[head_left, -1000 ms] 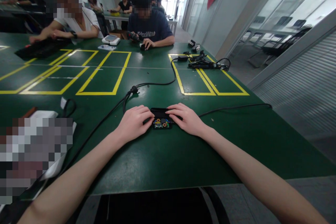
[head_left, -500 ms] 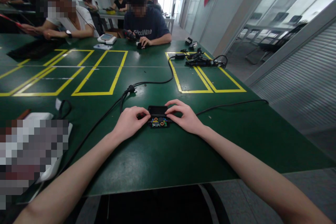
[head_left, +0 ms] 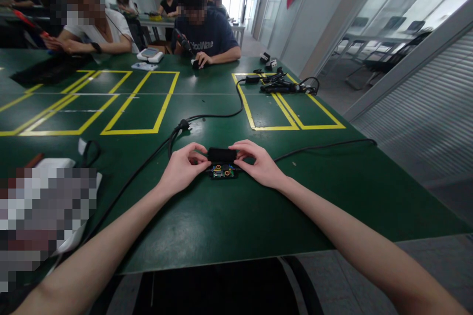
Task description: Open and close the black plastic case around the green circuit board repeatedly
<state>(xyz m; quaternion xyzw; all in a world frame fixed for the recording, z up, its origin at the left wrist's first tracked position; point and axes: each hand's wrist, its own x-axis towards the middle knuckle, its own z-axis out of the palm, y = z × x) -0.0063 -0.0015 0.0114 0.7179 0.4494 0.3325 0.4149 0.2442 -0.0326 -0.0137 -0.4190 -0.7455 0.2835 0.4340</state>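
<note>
Between my hands a black plastic case cover (head_left: pixel 222 154) stands tilted up over its lower shell. My left hand (head_left: pixel 185 163) pinches its left end with thumb and fingers, and my right hand (head_left: pixel 257 163) grips the right end the same way. Just below the cover, the power adapter's circuit board (head_left: pixel 219 174) shows in the lower shell, with copper-coloured ring coils and other small parts. Whether the cover touches the shell at the back I cannot tell. A black cable (head_left: pixel 325 146) runs off to the right from behind my right hand.
A black plug and cord (head_left: pixel 184 126) lie left of centre. Adapters and coiled cables (head_left: pixel 283 82) lie at the back right, among yellow tape outlines (head_left: pixel 129 131). A blurred white item (head_left: pixel 79 226) sits at the left. Across the green table (head_left: pixel 236 221), people work with their hands.
The cover has tilted further, now showing its black face more fully. My left fingers have shifted up slightly along its left end. Across the table, a co-worker's held tool has moved.
</note>
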